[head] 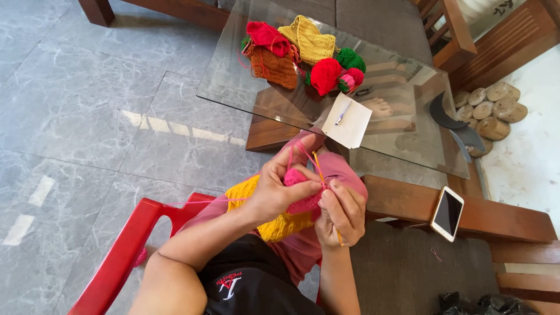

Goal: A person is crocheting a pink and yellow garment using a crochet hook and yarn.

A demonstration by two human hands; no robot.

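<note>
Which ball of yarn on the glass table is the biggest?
The red yarn ball is the biggest. It sits in front of the smaller green ball and beside the little pink ball on the glass table.

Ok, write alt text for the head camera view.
Seen from above, a seated person crochets a pink yarn piece, left hand gripping it and right hand holding a crochet hook. Ahead, a glass table holds colourful knitted pieces, yarn balls, and paper with a pen.
</note>
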